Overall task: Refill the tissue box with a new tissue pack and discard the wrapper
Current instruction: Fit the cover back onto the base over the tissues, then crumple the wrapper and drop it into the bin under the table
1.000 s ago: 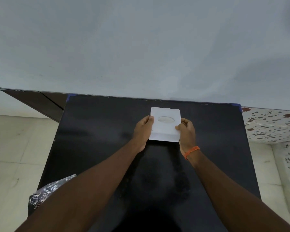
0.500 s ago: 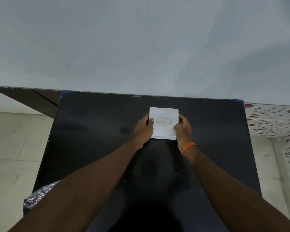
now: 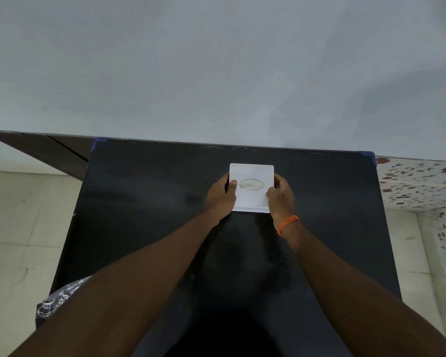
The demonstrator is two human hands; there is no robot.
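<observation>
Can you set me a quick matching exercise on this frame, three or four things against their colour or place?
Things:
1. tissue box
2. wristband
3. table
4. patterned wrapper

Descriptions:
A. black
B. orange, on the right wrist
C. white, held on both sides by the left hand and the right hand
D. at the table's near left edge

Pairs: 1-C, 2-B, 3-A, 4-D
</observation>
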